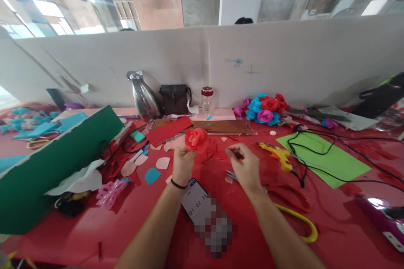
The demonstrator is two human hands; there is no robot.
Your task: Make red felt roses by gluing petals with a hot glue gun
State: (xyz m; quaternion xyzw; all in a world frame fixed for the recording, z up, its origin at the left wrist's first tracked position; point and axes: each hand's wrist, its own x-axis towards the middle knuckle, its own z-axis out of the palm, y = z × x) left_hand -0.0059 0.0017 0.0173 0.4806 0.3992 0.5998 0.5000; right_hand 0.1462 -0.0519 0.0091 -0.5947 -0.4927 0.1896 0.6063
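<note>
Near scissors and a glue gun, our right hand curls — contents unclear; our left hand holds a red paper rose.

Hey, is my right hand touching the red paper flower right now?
Apart. The head view shows a gap between the fingertips of the right hand and the red paper flower, which the left hand holds.

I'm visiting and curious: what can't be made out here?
Head view:
Base of the red flower: hidden by the left hand.
Anything in the right hand: too small to tell.
Phone: lower part pixelated.
Scissors: partly behind the right arm.
Purple device: cut off by right edge.
</note>
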